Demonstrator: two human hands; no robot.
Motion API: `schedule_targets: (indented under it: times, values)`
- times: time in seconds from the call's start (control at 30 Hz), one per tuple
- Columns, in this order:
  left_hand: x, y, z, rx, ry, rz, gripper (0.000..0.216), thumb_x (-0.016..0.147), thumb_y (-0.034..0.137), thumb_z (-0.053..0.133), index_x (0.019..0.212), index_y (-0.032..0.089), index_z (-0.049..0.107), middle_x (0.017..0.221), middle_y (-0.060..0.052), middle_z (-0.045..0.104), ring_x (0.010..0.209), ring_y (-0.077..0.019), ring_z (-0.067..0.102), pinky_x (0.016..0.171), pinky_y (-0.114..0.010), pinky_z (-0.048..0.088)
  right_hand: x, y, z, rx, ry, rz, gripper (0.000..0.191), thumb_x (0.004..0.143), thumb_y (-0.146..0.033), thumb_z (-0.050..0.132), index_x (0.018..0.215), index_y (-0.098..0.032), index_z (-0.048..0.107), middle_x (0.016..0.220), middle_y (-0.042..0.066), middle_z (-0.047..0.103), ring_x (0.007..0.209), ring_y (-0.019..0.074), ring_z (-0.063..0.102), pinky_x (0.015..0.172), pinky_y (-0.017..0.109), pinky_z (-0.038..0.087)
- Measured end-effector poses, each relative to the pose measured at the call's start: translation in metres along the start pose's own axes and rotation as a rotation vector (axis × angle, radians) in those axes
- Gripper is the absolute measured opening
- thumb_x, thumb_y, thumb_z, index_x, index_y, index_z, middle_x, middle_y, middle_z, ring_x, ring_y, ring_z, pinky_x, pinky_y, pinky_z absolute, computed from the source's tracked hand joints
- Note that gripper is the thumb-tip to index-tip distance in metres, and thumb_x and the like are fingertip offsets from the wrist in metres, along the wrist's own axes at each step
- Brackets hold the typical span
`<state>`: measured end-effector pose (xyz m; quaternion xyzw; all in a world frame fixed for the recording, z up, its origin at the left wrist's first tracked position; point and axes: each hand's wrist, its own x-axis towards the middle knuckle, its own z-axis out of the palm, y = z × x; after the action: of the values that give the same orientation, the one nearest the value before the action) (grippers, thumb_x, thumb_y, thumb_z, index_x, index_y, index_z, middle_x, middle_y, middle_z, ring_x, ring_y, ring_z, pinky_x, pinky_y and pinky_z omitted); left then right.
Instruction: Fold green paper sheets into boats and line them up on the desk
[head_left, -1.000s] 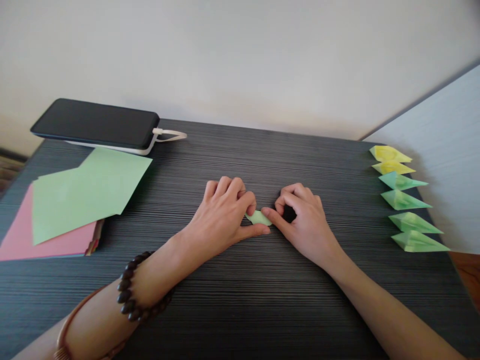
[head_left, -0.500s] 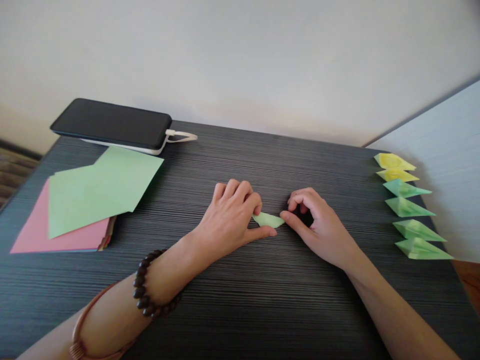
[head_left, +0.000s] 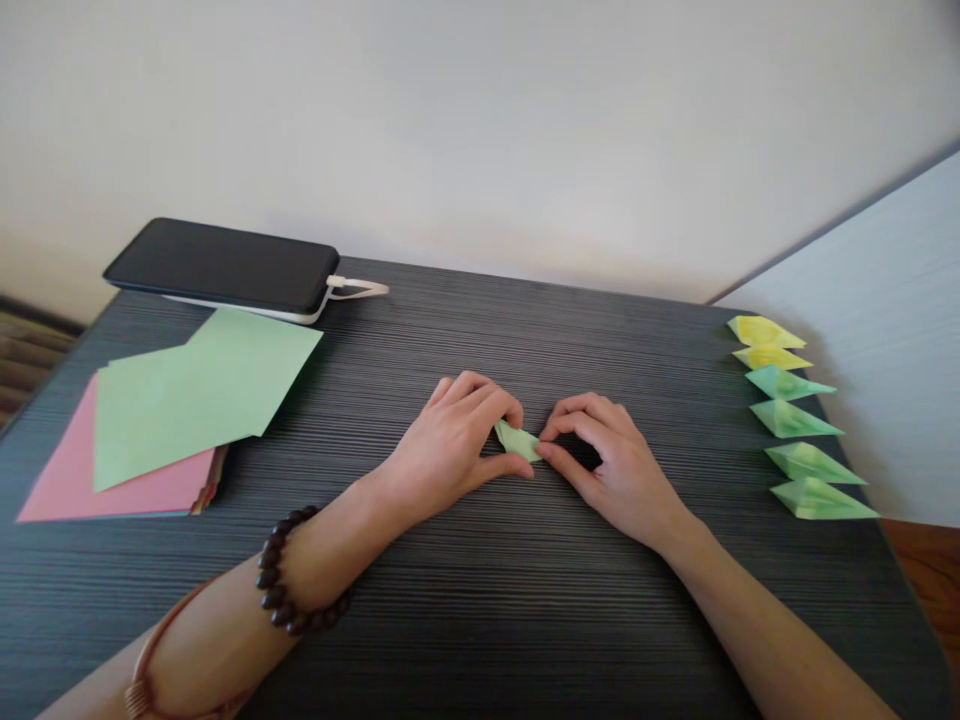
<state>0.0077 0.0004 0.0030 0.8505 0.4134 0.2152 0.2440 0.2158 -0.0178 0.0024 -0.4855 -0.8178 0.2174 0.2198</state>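
A small folded piece of light green paper [head_left: 517, 440] is at the middle of the dark table, between my two hands. My left hand [head_left: 457, 440] grips its left part, with the thumb along the near side and the curled fingers on the far side. The thumb and forefinger of my right hand [head_left: 607, 455] pinch the paper's right tip. My fingers cover parts of the paper, so its full shape is hidden.
Green sheets [head_left: 202, 390] lie over a pink sheet [head_left: 60, 480] on a paper stack at the left. Behind them a black phone [head_left: 225, 265] rests on a white block with a white cable [head_left: 364, 289]. Several folded yellow and green paper pieces [head_left: 796, 420] line the right edge.
My right thumb and forefinger have closed on the paper's right tip, and that hand has come slightly left. Less of the paper shows. The whole view has shifted a little.
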Motion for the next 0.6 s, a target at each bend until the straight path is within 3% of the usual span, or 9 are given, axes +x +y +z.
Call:
schedule_targets:
  times: [0.17,0.33,0.47,0.6]
  values:
    - [0.0,0.004,-0.004,-0.389,0.034,-0.195,0.018,0.082,0.035,0.064,0.088,0.019,0.058,0.08,0.002,0.063,0.072,-0.0122,0.057,0.069,-0.027,0.043,-0.002,-0.006,0.0,0.231,0.081,0.025,0.009,0.089,-0.026,0.052,0.083,-0.021,0.055,0.084,0.002,0.063,0.075,0.0142,0.058,0.069,0.028,0.045]
    - [-0.002,0.009,-0.004,-0.744,0.118,-0.332,0.021,0.08,0.036,0.066,0.082,0.016,0.06,0.073,0.0,0.065,0.067,-0.0122,0.06,0.062,-0.024,0.046,-0.004,-0.012,-0.001,0.172,0.086,-0.008,0.013,0.088,-0.029,0.053,0.081,-0.018,0.056,0.07,0.0,0.057,0.062,0.0124,0.051,0.06,0.026,0.04]
    - [0.0,0.013,-0.008,-0.865,0.105,-0.347,0.019,0.082,0.032,0.063,0.075,0.014,0.062,0.064,0.002,0.063,0.058,-0.0083,0.056,0.055,-0.019,0.045,-0.004,-0.011,-0.003,0.229,-0.013,-0.049,0.028,0.092,-0.028,0.046,0.068,-0.018,0.057,0.063,0.0,0.057,0.061,0.0122,0.051,0.061,0.027,0.039]
    - [0.001,0.013,-0.011,-0.903,0.086,-0.364,0.016,0.083,0.028,0.062,0.077,0.013,0.067,0.063,0.001,0.064,0.057,-0.0071,0.055,0.054,-0.017,0.045,-0.005,-0.006,-0.003,0.411,-0.034,-0.044,0.032,0.094,-0.026,0.042,0.07,-0.018,0.06,0.063,0.0,0.059,0.063,0.0106,0.054,0.066,0.026,0.04]
